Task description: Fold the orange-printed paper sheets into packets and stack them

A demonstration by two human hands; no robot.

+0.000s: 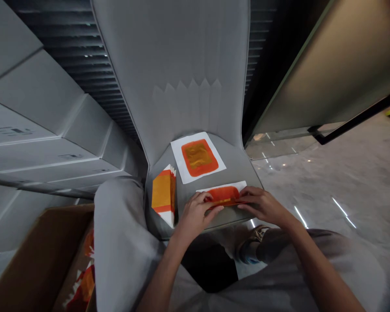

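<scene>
Nearest, the left hand (197, 211) and right hand (262, 203) both press fingers down on a folded orange-and-white paper napkin (223, 195) at the front edge of the grey chair seat (237, 167) — each pinching it flat. Left of it stands a stack of folded napkins (164, 195); farther back lies an unfolded napkin (198, 157).

- My left hand (198, 212) is out in front of me, palm down, fingers curled and the thumb tucked toward the right hand.
- My right hand (263, 203) lies just beside it, palm down, fingers stretched flat and pointing left.
- The fingertips of the two hands nearly meet.
- Both forearms are bare and run forward from the bottom of the view, converging.
</scene>
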